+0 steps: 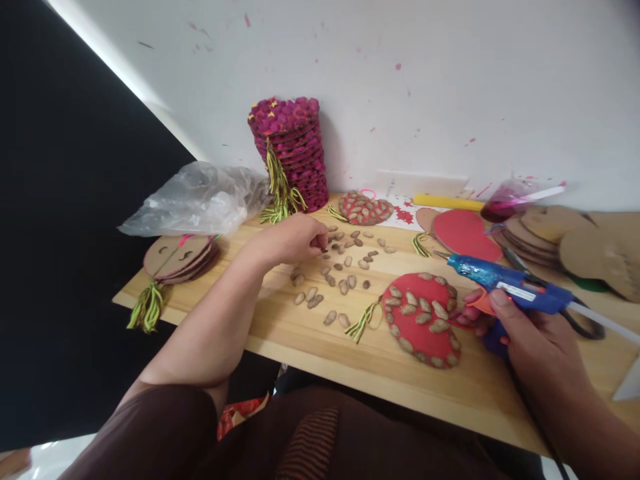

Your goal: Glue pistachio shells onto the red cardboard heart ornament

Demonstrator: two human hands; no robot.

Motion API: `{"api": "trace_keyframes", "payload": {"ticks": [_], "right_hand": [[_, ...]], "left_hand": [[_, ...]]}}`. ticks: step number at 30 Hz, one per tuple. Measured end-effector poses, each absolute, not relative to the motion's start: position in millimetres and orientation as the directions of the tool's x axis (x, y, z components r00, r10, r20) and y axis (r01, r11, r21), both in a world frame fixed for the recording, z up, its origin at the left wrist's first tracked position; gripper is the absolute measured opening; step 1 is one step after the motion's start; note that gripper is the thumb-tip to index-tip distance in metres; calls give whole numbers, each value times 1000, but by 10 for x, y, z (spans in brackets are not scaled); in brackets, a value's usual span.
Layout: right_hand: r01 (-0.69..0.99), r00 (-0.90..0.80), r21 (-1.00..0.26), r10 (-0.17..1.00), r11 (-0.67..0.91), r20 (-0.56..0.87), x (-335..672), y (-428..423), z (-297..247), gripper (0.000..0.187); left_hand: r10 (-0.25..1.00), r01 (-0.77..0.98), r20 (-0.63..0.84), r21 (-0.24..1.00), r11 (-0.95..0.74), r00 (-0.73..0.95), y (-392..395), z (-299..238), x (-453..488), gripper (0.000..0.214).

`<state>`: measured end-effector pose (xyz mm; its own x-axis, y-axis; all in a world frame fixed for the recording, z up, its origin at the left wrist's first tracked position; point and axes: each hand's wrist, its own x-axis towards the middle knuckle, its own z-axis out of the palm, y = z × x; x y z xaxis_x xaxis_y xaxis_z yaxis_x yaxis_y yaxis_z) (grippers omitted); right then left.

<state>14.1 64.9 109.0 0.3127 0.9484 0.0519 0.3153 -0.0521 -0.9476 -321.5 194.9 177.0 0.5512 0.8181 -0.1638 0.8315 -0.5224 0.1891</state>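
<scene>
My left hand (299, 240) reaches over the scattered peanut shells (351, 281), its fingers pinched on a small dark peanut shell (324, 251) that is mostly hidden. My right hand (537, 340) grips a blue hot glue gun (510, 283) by its handle, a finger at the orange trigger. The gun's nozzle points left, above a red heart-shaped piece (425, 339) lying on the table. Peanut shells line that heart's rim, with more across its middle. A yellow-green tassel (364, 322) hangs off its left side.
Behind stand a tall purple stack (300, 150) with a tassel and a clear plastic bag (200, 197). Cardboard discs (177, 260) lie left. A smaller shell-covered heart (366, 208), a plain red heart (467, 235), a purple cup (503, 200) and cardboard shapes (600, 247) line the wall side.
</scene>
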Motion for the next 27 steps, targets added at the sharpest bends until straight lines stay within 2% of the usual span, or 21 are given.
{"api": "trace_keyframes", "payload": {"ticks": [6, 12, 13, 15, 17, 19, 22, 27], "right_hand": [[374, 306, -926, 949, -51, 71, 156, 653, 1084, 43], [359, 309, -931, 949, -65, 53, 151, 656, 1088, 45], [361, 301, -931, 952, -54, 61, 150, 654, 1091, 45], [362, 283, -931, 956, -33, 76, 152, 648, 1094, 42], [357, 279, -934, 956, -18, 88, 159, 643, 1092, 41], [369, 275, -929, 957, -20, 88, 164, 640, 1089, 40], [378, 248, -926, 964, -2, 99, 157, 632, 1090, 39], [343, 217, -938, 967, 52, 133, 146, 600, 1088, 37]], "left_hand": [[809, 841, -230, 171, -513, 541, 1970, 1727, -3256, 17], [804, 818, -186, 260, -514, 564, 2032, 1729, -3318, 15], [803, 805, -168, 299, -512, 573, 2041, 1742, -3335, 15], [787, 735, -107, 451, -507, 608, 2023, 1796, -3378, 14], [756, 587, -33, 653, -479, 654, 1925, 1888, -3437, 15], [720, 459, -23, 784, -418, 694, 1735, 2002, -3526, 18], [635, 495, -201, 805, -327, 746, 1333, 2148, -3735, 12], [610, 675, -450, 712, -195, 652, 806, 2198, -4122, 19]]}}
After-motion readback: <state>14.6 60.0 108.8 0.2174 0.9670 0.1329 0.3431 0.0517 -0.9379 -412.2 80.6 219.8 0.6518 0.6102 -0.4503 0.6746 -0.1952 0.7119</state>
